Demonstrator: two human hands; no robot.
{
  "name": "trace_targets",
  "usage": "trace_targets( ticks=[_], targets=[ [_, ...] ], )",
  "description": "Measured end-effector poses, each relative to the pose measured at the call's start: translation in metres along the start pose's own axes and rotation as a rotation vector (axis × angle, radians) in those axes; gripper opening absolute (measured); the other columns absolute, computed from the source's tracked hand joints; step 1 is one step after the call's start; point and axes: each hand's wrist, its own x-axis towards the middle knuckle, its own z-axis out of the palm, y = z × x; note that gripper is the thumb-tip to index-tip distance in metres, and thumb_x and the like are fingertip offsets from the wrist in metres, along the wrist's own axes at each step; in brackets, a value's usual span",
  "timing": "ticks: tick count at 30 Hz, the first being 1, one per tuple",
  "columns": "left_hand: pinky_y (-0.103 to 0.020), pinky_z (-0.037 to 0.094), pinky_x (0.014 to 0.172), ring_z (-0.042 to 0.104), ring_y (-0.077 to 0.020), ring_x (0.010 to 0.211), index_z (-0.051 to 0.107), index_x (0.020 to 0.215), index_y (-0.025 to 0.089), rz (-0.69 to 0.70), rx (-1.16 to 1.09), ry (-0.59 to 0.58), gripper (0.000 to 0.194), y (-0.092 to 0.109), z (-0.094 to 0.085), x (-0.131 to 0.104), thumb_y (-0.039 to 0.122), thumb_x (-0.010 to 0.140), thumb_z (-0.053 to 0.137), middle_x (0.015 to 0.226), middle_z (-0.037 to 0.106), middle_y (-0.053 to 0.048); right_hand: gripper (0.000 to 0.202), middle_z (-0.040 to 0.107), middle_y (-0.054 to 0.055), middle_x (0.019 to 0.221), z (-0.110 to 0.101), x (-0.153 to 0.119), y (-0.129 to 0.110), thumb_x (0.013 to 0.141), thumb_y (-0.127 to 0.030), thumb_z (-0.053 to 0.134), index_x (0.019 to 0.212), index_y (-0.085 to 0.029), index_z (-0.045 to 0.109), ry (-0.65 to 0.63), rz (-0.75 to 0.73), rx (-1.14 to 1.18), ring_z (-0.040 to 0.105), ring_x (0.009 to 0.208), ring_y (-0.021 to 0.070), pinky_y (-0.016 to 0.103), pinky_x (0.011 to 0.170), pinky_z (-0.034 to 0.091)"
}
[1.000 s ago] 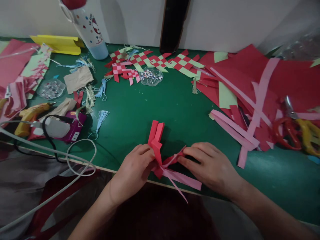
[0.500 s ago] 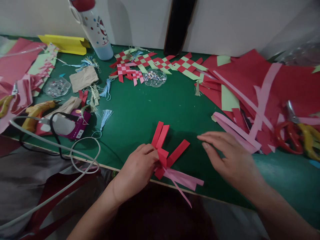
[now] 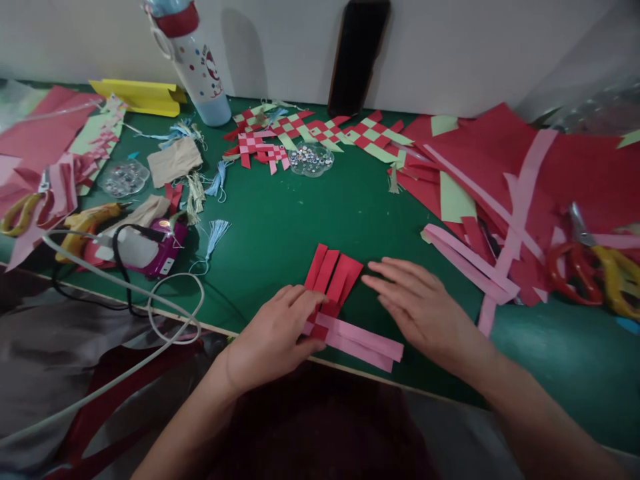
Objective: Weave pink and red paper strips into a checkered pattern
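Observation:
Near the table's front edge lies a small weave of paper strips. Its red strips (image 3: 341, 279) fan upward side by side, and its pink strips (image 3: 367, 343) stretch to the right. My left hand (image 3: 277, 328) grips the left part of the weave between thumb and fingers, covering some of it. Just right of the red strips, my right hand (image 3: 417, 303) hovers with its fingers stretched out and nothing in it.
Finished woven paper fish (image 3: 373, 135) line the back, beside a dish of googly eyes (image 3: 311, 160). Red paper sheets (image 3: 500, 160) and scissors (image 3: 575, 273) occupy the right. A bottle (image 3: 205, 83), glue gun (image 3: 87, 227), tassels (image 3: 216, 237) and white cable (image 3: 115, 287) are at left.
The red strip that pointed right now lies alongside the other red strips. The pink strips have come together flatter, and my right hand has moved left toward the weave.

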Motion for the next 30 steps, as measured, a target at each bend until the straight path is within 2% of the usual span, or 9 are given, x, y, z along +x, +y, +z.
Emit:
trace_targets(
  ticks=[2,4,8,13,16,18,21,26,30],
  targets=[
    [-0.042,0.045,0.096,0.052,-0.0239,0.109,0.046,0.122,0.02,0.002,-0.006,0.0,0.048,0.0,0.0,0.0,0.017,0.081,0.071,0.116,0.058,-0.006,0.033,0.065,0.009,0.126,-0.007,-0.005,-0.002,0.096,-0.022,0.048,0.127,-0.021,0.059,0.08,0.088,0.03,0.053,0.123,0.0259,0.05,0.099,0.048],
    [-0.041,0.046,0.095,0.052,-0.0238,0.109,0.047,0.121,0.021,0.0,-0.016,-0.003,0.049,0.0,0.001,0.0,0.02,0.08,0.072,0.115,0.058,-0.005,0.034,0.066,0.009,0.124,-0.011,-0.011,-0.01,0.095,-0.027,0.051,0.127,-0.021,0.059,0.088,0.099,0.035,0.054,0.123,0.026,0.049,0.098,0.049],
    [-0.043,0.045,0.095,0.052,-0.0257,0.109,0.047,0.121,0.02,0.011,0.018,0.009,0.051,-0.001,0.004,0.0,0.024,0.078,0.074,0.115,0.057,-0.006,0.037,0.064,0.011,0.13,-0.004,-0.015,-0.033,0.097,-0.036,0.047,0.128,-0.02,0.06,-0.036,-0.029,-0.03,0.05,0.129,0.0285,0.053,0.101,0.044],
    [-0.044,0.045,0.095,0.053,-0.0259,0.108,0.047,0.116,0.02,0.044,0.056,0.047,0.041,0.001,0.005,0.001,0.016,0.08,0.065,0.112,0.057,-0.007,0.038,0.063,0.009,0.132,0.012,-0.006,-0.045,0.099,-0.038,0.042,0.128,-0.021,0.061,-0.094,-0.06,-0.045,0.046,0.133,0.0294,0.059,0.109,0.031],
    [-0.043,0.046,0.095,0.053,-0.0251,0.106,0.048,0.116,0.019,0.042,0.045,0.048,0.041,0.003,0.002,0.001,0.016,0.079,0.066,0.11,0.057,-0.007,0.035,0.063,0.008,0.131,0.009,-0.003,-0.042,0.098,-0.035,0.045,0.125,-0.02,0.063,-0.064,-0.05,-0.045,0.048,0.131,0.0297,0.058,0.107,0.034],
    [-0.041,0.046,0.094,0.053,-0.0246,0.106,0.049,0.117,0.019,0.031,0.027,0.043,0.043,0.004,0.001,0.001,0.021,0.079,0.07,0.11,0.057,-0.006,0.032,0.063,0.011,0.13,0.004,-0.006,-0.042,0.096,-0.031,0.049,0.122,-0.018,0.064,-0.016,-0.011,-0.061,0.049,0.13,0.0293,0.055,0.106,0.038],
    [-0.04,0.047,0.092,0.054,-0.0232,0.103,0.053,0.119,0.02,0.02,0.029,0.042,0.041,0.005,0.002,0.002,0.024,0.082,0.069,0.108,0.058,-0.006,0.031,0.063,0.013,0.129,-0.002,-0.014,-0.048,0.094,-0.026,0.052,0.121,-0.016,0.063,0.031,-0.003,-0.056,0.05,0.129,0.0282,0.052,0.106,0.041],
    [-0.04,0.048,0.092,0.055,-0.0226,0.101,0.058,0.123,0.021,0.02,0.081,0.062,0.036,0.006,0.007,0.004,0.02,0.088,0.062,0.106,0.056,-0.007,0.03,0.067,0.005,0.127,0.007,-0.033,-0.065,0.094,-0.021,0.052,0.12,-0.024,0.065,-0.01,-0.055,-0.021,0.05,0.13,0.0259,0.054,0.11,0.035],
    [-0.04,0.048,0.093,0.055,-0.0221,0.102,0.059,0.122,0.019,0.026,0.069,0.068,0.035,0.007,0.006,0.003,0.019,0.087,0.062,0.106,0.057,-0.007,0.031,0.067,0.004,0.127,0.014,-0.039,-0.065,0.094,-0.019,0.051,0.121,-0.024,0.065,0.01,-0.065,-0.025,0.051,0.13,0.0249,0.052,0.112,0.033]
  ],
)
